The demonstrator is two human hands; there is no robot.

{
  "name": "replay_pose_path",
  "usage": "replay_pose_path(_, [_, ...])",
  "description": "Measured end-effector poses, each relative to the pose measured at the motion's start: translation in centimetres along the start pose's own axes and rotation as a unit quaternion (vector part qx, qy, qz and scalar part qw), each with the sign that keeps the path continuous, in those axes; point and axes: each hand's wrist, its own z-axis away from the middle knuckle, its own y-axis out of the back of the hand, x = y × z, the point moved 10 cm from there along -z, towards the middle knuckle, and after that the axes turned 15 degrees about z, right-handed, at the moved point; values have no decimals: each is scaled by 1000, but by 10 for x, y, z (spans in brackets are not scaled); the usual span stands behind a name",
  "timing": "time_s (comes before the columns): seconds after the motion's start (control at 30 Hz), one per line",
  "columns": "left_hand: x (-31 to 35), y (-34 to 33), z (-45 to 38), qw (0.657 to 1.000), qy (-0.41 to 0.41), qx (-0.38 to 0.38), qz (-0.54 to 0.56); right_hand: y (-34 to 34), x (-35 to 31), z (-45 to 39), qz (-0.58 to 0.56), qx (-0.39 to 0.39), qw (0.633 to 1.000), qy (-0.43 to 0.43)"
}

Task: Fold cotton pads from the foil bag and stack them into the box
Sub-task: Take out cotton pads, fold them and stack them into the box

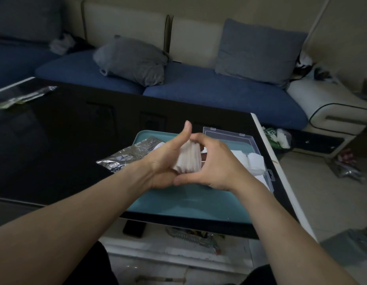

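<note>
A stack of white cotton pads (188, 159) is held between both hands above a teal tray (190, 204). My left hand (168, 159) cups the stack from the left and below, thumb pointing up. My right hand (217, 163) curls round the stack from the right, fingers over its top. A silver foil bag (129, 155) lies on the tray's left edge, partly behind my left wrist. To the right stands a clear plastic box (244, 138), lid open, with folded white pads (252, 161) inside, partly hidden by my right hand.
The tray sits on a black glossy table (65, 145) with a white right edge. A green-and-silver wrapper (24, 97) lies at the table's far left. A blue sofa with grey cushions (133, 60) runs behind. Bags and litter (279, 136) lie on the floor at right.
</note>
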Motion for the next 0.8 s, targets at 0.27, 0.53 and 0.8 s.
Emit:
replay_pose_path(0.27, [-2,3,-2,1000,-15,-4,-24,-1,5,-1,-8,20,1000,4])
replay_pose_path(0.53, [2,8,-5,1000,-18,-13,7,-3,11,-3,-90,22,995,20])
replay_pose_path(0.8, [-3,6,-4,1000,-10,-4,-12,-7,4,-3,-40,-1,999,33])
